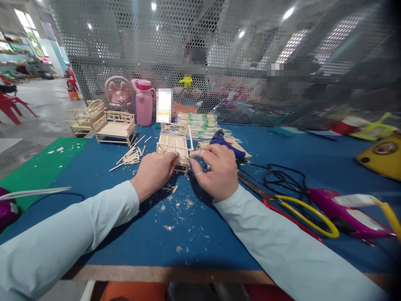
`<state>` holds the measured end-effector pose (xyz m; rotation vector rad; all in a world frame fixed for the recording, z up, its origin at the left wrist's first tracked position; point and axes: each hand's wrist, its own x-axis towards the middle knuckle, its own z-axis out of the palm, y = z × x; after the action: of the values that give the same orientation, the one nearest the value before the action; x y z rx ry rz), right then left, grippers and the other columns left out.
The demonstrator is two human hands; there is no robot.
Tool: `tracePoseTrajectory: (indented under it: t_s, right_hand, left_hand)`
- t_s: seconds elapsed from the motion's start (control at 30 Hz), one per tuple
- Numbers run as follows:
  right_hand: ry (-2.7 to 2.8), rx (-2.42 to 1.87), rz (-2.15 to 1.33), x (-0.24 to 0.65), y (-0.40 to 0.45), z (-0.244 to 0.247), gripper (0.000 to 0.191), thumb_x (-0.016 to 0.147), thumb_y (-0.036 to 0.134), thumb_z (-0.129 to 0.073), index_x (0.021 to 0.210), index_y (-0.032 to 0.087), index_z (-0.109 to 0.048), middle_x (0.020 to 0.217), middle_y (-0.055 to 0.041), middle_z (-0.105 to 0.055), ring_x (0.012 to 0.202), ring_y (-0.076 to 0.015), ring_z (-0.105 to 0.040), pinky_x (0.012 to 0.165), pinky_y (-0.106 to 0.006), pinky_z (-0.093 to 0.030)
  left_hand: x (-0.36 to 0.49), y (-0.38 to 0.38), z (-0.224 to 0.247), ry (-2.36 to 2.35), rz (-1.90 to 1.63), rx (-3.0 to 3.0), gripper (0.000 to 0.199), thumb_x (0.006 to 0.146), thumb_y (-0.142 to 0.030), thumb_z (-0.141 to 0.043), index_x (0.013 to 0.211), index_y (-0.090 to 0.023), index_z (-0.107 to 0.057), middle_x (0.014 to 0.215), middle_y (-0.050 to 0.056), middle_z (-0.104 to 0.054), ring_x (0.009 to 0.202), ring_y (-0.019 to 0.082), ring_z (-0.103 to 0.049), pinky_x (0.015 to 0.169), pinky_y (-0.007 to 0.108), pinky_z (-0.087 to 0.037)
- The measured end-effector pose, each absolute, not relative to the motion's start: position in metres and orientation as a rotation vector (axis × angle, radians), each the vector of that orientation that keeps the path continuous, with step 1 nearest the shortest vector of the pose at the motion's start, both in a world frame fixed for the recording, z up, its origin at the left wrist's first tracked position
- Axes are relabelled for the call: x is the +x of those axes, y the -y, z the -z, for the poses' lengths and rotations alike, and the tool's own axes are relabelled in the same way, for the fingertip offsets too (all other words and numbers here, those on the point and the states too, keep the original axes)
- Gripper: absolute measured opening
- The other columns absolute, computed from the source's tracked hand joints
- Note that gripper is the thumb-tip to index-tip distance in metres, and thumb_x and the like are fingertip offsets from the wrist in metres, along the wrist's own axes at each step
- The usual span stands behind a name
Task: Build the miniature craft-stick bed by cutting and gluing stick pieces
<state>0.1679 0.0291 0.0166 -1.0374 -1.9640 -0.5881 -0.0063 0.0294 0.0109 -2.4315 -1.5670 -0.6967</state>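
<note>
Between my hands stands a miniature bench (173,143) built from thin wooden sticks, with a slatted seat and a railed back. My left hand (156,170) is closed in a pinch at its near left corner, hiding part of that end. With thumb and forefinger bent around the near right corner, my right hand (216,169) grips the same piece. The exact fingertip contact is partly hidden. Just beyond my right hand lies a blue glue gun (230,147). Loose cut sticks (130,156) are piled left of the bench.
Finished miniature benches (115,126) stand at the back left. Behind are a pink bottle (144,103), a lit phone (164,105) and bundled sticks (199,123) before a perforated metal screen (219,46). Scissors (308,215), black cable (286,177) and a purple tool (351,213) occupy the right.
</note>
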Motion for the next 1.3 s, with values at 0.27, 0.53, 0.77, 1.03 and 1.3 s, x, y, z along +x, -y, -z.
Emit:
tracePoseTrajectory:
  t_s: [0.27, 0.53, 0.77, 1.03, 1.3]
  right_hand:
    - [1.937, -1.100, 0.436, 0.164, -0.029, -0.013, 0.009, 0.075, 0.020, -0.052, 0.081, 0.018, -0.058, 0.079, -0.0047, -0.061, 0.077, -0.0200, -0.053, 0.072, -0.034, -0.038]
    - [1.701, -1.364, 0.407, 0.214, -0.067, -0.030, 0.025, 0.069, 0.013, -0.043, 0.089, 0.019, -0.056, 0.086, -0.0089, -0.061, 0.082, -0.0230, -0.056, 0.076, -0.037, -0.043]
    - [1.998, -2.089, 0.148, 0.249, -0.097, -0.021, 0.046, 0.080, 0.038, -0.042, 0.117, 0.014, -0.053, 0.114, -0.0191, -0.060, 0.099, -0.0326, -0.057, 0.078, -0.044, -0.044]
    - [1.931, -2.022, 0.184, 0.241, -0.097, -0.025, 0.043, 0.078, 0.045, -0.046, 0.106, 0.016, -0.062, 0.104, -0.0154, -0.065, 0.093, -0.0281, -0.059, 0.075, -0.036, -0.044]
    - [1.128, -1.325, -0.820, 0.230, -0.075, -0.044, 0.041, 0.073, 0.062, -0.049, 0.068, 0.021, -0.050, 0.056, -0.0020, -0.053, 0.048, -0.0133, -0.047, 0.050, -0.029, -0.042]
  left_hand:
    - [-0.006, -0.030, -0.010, 1.565, 0.709, -2.420, 0.035, 0.091, -0.031, -0.034, 0.085, -0.018, -0.065, 0.073, 0.009, -0.070, 0.062, 0.017, -0.062, 0.054, 0.026, -0.036]
    - [-0.006, -0.031, -0.009, 1.573, 0.721, -2.417, 0.033, 0.090, -0.031, -0.035, 0.092, -0.019, -0.066, 0.075, 0.008, -0.070, 0.060, 0.015, -0.060, 0.054, 0.025, -0.037]
    - [-0.016, -0.013, -0.006, 1.542, 1.002, -2.393, 0.032, 0.089, -0.036, -0.039, 0.093, -0.018, -0.065, 0.064, 0.005, -0.067, 0.054, 0.013, -0.057, 0.052, 0.022, -0.035]
    - [-0.048, -0.002, -0.006, 1.929, 1.682, -2.396, 0.024, 0.080, -0.037, -0.052, 0.081, -0.016, -0.065, 0.055, -0.002, -0.053, 0.050, 0.008, -0.044, 0.053, 0.021, -0.036]
    - [-0.042, -0.012, -0.007, 2.316, 2.944, -2.319, 0.030, 0.064, -0.040, -0.069, 0.077, -0.015, -0.057, 0.068, -0.002, -0.052, 0.050, 0.004, -0.041, 0.038, 0.014, -0.026]
